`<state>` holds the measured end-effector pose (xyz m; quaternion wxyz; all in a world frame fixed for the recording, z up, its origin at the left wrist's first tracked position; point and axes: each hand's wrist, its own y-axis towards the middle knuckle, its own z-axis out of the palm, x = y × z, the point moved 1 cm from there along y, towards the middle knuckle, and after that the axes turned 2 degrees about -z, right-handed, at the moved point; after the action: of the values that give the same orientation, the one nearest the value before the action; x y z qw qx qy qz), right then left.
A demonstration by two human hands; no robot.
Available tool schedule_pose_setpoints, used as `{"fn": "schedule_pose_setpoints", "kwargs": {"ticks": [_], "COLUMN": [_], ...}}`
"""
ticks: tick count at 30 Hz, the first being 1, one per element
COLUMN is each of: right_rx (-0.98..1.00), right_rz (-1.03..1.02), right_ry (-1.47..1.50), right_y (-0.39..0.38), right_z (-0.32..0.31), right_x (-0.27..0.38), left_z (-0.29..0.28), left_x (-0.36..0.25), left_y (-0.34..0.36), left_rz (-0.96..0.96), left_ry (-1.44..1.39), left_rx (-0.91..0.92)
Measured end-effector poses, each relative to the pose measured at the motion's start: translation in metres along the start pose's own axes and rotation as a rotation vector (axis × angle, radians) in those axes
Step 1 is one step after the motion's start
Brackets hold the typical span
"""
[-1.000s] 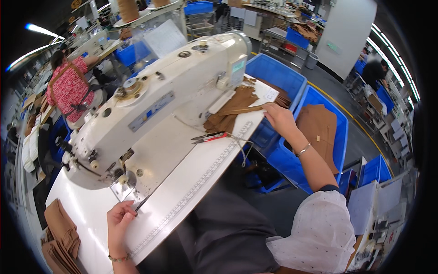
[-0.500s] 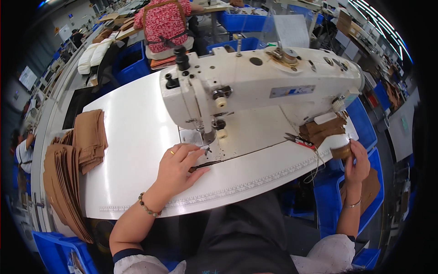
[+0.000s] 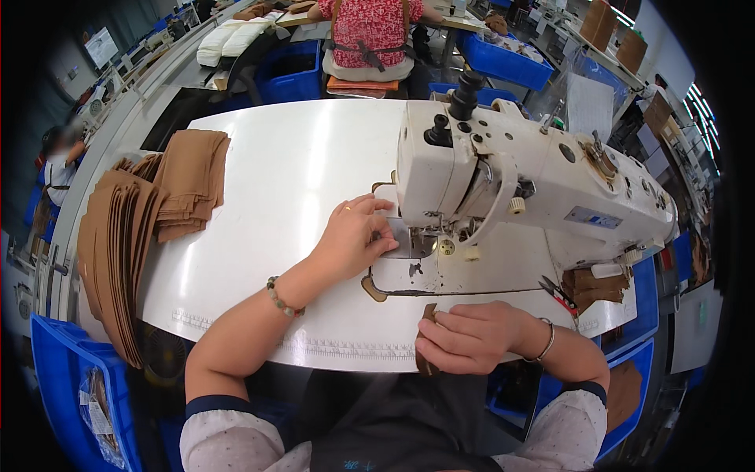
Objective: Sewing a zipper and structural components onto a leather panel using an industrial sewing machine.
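Note:
My left hand [image 3: 354,236] is beside the needle area of a white sewing machine [image 3: 543,185], its thumb and fingertips drawn together near the metal needle plate [image 3: 409,240]. Whether a thread or anything else is between them is too small to tell. Close to the table's front edge, my right hand [image 3: 476,334] grips a small brown piece [image 3: 427,340], like leather or fabric, held on edge between thumb and fingers. Most of that piece is covered by the hand.
Stacks of brown cut pieces [image 3: 118,252] lie at the table's left. Red-handled snips [image 3: 560,296] rest beside more brown pieces [image 3: 598,289] at the right. Blue bins [image 3: 75,385] flank the table. Across from me, a person in a red patterned top [image 3: 370,35] sits.
My right hand has brought the brown piece leftward from the table's right end to the front. My left fingers have closed together near the needle plate. The view has turned left.

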<state>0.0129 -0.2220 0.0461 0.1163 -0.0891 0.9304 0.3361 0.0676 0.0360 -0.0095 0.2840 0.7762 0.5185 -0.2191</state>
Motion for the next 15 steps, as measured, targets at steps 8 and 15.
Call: {"fn": "schedule_pose_setpoints", "kwargs": {"ticks": [8, 15], "right_rx": [0.061, 0.032], "right_rz": [-0.011, 0.047], "right_ry": [0.064, 0.098], "right_y": [-0.006, -0.009], "right_z": [0.021, 0.021], "right_x": [-0.007, -0.002], "left_z": [-0.017, 0.016], "left_x": [-0.017, -0.035], "left_y": [-0.019, -0.023], "left_rz": [-0.008, 0.093], "left_ry": [0.416, 0.681], "left_rx": [-0.160, -0.026]}}
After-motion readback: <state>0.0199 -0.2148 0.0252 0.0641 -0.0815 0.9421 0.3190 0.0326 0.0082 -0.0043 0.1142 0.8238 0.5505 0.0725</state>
